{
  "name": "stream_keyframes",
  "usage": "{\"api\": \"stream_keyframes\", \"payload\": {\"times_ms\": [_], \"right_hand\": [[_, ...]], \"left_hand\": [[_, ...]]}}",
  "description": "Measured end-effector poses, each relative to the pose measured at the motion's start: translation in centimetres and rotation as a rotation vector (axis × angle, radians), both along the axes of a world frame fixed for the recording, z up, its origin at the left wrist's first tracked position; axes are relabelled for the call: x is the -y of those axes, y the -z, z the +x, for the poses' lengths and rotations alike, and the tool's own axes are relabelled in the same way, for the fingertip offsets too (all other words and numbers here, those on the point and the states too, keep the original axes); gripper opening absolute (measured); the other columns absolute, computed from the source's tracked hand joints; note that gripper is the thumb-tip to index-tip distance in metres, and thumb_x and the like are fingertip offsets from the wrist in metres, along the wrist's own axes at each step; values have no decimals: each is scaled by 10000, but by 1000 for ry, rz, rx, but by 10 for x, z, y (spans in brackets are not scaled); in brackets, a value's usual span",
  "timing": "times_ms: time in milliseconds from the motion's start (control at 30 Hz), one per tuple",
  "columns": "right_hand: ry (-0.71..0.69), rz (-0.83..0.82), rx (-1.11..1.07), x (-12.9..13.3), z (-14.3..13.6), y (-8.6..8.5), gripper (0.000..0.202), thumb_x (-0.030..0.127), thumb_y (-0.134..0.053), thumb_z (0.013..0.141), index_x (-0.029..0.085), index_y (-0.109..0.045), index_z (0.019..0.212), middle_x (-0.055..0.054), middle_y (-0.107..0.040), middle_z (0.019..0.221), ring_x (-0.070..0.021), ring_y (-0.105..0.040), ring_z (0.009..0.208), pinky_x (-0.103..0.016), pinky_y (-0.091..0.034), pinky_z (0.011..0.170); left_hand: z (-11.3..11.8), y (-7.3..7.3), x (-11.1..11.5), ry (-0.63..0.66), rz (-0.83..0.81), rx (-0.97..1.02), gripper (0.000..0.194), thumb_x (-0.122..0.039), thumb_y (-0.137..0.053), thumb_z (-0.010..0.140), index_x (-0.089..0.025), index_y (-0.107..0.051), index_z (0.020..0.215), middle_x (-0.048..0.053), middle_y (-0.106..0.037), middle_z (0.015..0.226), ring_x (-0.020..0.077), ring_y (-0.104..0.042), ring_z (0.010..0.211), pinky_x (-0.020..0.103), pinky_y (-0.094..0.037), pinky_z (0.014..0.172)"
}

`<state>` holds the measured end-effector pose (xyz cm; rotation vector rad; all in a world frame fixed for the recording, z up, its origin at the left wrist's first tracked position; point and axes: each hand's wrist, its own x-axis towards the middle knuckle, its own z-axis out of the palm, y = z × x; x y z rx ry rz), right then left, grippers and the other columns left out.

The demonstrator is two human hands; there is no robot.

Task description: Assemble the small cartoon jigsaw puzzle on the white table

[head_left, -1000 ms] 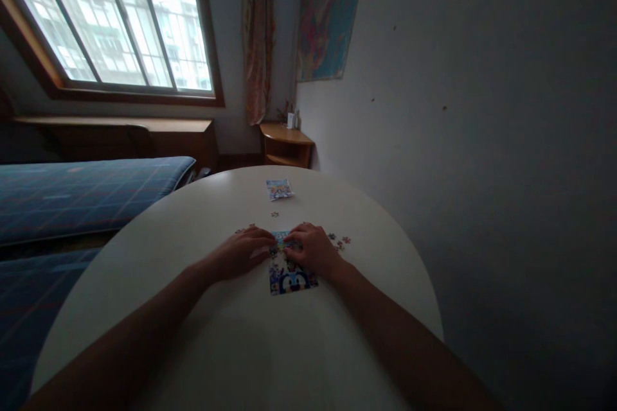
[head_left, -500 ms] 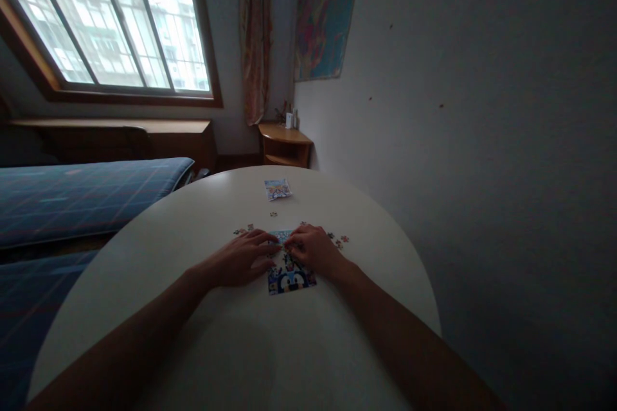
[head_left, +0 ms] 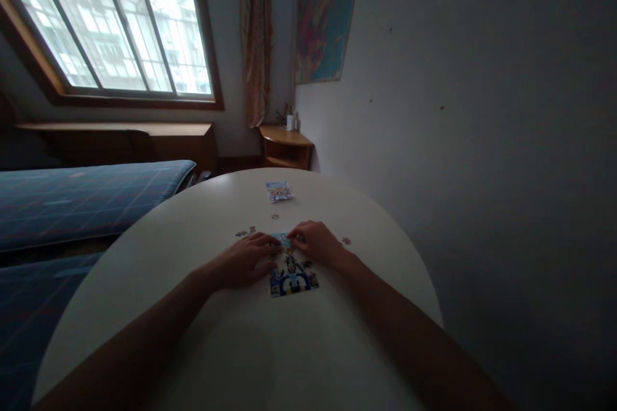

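A partly assembled jigsaw puzzle [head_left: 294,284] lies flat on the white table, with a dark-blue cartoon face along its near edge and light blue at its far end. My left hand [head_left: 250,258] rests at its left side, fingers stretched and apart, the tips on the puzzle's upper left part. At the upper right edge, my right hand [head_left: 315,243] has its fingers curled and pressed together, touching the puzzle. Whatever is under those fingertips is hidden. Loose puzzle pieces [head_left: 252,230] lie beyond the left hand, and another puzzle piece [head_left: 346,241] lies right of the right hand.
The round white table [head_left: 231,347] carries a single loose piece [head_left: 274,216] and a small printed packet [head_left: 279,191] farther back. Left of the table is a blue plaid mattress [head_left: 96,199]. A white wall [head_left: 482,173] runs along the right; a wooden corner shelf [head_left: 285,135] stands behind.
My right hand has shifted slightly up the puzzle, away from me, and now covers some loose pieces on the right. The left hand stays in nearly the same place. The view tilted slightly.
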<state>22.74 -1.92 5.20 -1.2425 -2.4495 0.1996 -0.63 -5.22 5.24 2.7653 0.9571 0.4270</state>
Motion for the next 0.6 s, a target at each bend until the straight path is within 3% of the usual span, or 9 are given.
{"api": "stream_keyframes", "payload": {"times_ms": [200, 400, 600], "right_hand": [[218, -136, 39, -44, -21, -12, 246, 302, -601, 857, 218, -742, 1040, -49, -749, 1031, -175, -674, 929, -252, -470, 798], [336, -270, 68, -77, -51, -13, 339, 458, -677, 778, 227, -748, 1016, -62, -740, 1065, -207, -675, 972, -247, -482, 759], [328, -292, 110, -97, -62, -12, 280, 364, -737, 703, 174, -766, 906, -111, -752, 926, -235, -692, 853, -277, -498, 699]], "left_hand": [[0, -5, 1, -9, -25, 0, 350, -342, -461, 950, -247, -612, 1251, 81, -599, 1303, 250, -540, 1203, 433, -410, 1056], [-1, -7, 3, -12, -49, 14, 365, -332, -475, 939, -246, -606, 1268, 84, -595, 1324, 254, -536, 1220, 434, -406, 1067], [-2, -5, 4, -6, -48, 34, 390, -343, -536, 907, -265, -593, 1285, 74, -583, 1349, 264, -520, 1245, 444, -394, 1075]]}}
